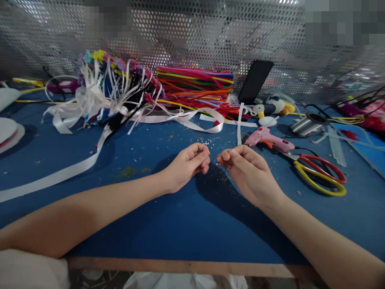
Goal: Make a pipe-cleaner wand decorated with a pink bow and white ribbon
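My left hand [190, 165] is above the middle of the blue table, its thumb pressed against curled fingers. Whatever it pinches, if anything, is hidden. Facing it a short gap away, my right hand [251, 170] is closed in a pinch. A narrow strip of white ribbon [240, 124] rises from behind its index finger and seems held there, though the grip itself is out of sight. Tiny white bits [207, 142] lie on the table just beyond the hands. A pink glue gun [272, 140] rests beside my right hand, with scissors [323, 172] with red and yellow handles close by.
Ribboned flower pieces [105, 88] are heaped back left, trailing a long white ribbon [69, 172]. Colourful pipe cleaners [192, 86] pile against the perforated metal screen [192, 36]. A phone [255, 80] leans there. At right are a metal spool [308, 124] and clear glue sticks [337, 146].
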`<state>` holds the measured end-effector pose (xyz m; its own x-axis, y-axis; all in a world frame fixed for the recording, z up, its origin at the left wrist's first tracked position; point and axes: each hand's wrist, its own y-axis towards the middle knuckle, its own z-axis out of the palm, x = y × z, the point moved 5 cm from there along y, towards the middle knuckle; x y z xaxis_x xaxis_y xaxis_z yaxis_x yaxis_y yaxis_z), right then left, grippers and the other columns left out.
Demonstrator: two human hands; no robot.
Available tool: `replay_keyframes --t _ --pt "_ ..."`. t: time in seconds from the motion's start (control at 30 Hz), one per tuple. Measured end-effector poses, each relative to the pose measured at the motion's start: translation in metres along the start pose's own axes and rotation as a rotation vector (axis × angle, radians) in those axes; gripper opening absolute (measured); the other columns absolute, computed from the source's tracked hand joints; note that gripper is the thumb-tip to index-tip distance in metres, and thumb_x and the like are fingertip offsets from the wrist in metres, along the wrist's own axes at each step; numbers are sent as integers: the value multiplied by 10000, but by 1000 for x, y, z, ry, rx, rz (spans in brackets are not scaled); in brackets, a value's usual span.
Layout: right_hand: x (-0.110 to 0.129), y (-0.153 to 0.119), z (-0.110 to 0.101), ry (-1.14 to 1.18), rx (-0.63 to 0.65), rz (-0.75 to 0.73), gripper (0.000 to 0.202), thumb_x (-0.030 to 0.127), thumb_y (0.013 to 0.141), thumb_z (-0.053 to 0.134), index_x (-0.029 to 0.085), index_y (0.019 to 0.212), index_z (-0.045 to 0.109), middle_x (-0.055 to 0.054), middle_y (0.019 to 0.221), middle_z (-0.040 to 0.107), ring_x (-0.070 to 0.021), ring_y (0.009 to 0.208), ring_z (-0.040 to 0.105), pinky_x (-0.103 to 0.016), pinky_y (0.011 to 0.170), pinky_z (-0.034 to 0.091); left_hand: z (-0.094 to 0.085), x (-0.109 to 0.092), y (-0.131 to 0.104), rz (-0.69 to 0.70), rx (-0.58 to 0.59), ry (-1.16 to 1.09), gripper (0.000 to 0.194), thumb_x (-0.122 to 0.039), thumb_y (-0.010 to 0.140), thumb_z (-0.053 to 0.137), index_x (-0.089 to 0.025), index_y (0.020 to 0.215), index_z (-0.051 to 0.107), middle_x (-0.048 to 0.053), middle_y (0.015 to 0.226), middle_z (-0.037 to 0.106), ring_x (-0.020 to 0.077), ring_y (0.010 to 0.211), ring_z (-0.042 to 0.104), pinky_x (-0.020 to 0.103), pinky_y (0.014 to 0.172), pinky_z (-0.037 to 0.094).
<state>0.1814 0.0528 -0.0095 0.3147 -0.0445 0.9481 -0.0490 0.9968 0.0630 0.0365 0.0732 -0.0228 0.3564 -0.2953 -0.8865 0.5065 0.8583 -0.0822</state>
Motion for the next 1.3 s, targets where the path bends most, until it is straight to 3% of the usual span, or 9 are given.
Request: replay_keyframes --t 0.37,0.63,0.87,1.07,1.17,1.3 --pt "9 -3 4 -59 7 -48 221 293 850 711 194 726 557 16 701 598 -100 682 557 -251 657 467 5 2 0 -24 114 219 156 -286 932 583 -162 870 511 -53 689 499 57 572 476 238 604 371" --pt "3 -3 -3 -121 -67 -37 141 340 803 776 211 813 719 -22 860 703 -123 791 632 -272 751 516 9 6 -3 -41 204 304 201 -334 908 629 -162 838 552 -10 651 634 110 632 610 257 629 409" --pt "-2 -1 -11 -163 -145 11 205 392 716 840 224 784 745 6 798 681 -87 697 571 -231 666 480 10 8 -4 -63 269 306 211 -348 885 668 -150 884 598 32 679 710 119 639 628 258 633 443" --pt "-2 -1 -7 -161 -125 38 216 409 702 845 229 779 754 -2 786 693 -100 675 569 -250 616 470 12 8 -8 -66 337 487 137 -298 905 623 -163 913 598 14 706 696 126 693 653 254 661 466" --pt "7 -2 -2 -58 -58 -74 176 425 717 833 277 778 760 7 794 707 -122 708 605 -291 670 509 12 7 -8 -14 283 516 138 -303 904 619 -174 888 573 9 719 687 138 715 663 275 706 483" --pt "18 -3 3 31 65 -203 136 467 761 799 345 813 773 28 682 669 -148 737 628 -342 746 528 6 2 -6 84 113 481 179 -350 945 562 -176 904 563 30 774 695 141 746 646 282 714 480"
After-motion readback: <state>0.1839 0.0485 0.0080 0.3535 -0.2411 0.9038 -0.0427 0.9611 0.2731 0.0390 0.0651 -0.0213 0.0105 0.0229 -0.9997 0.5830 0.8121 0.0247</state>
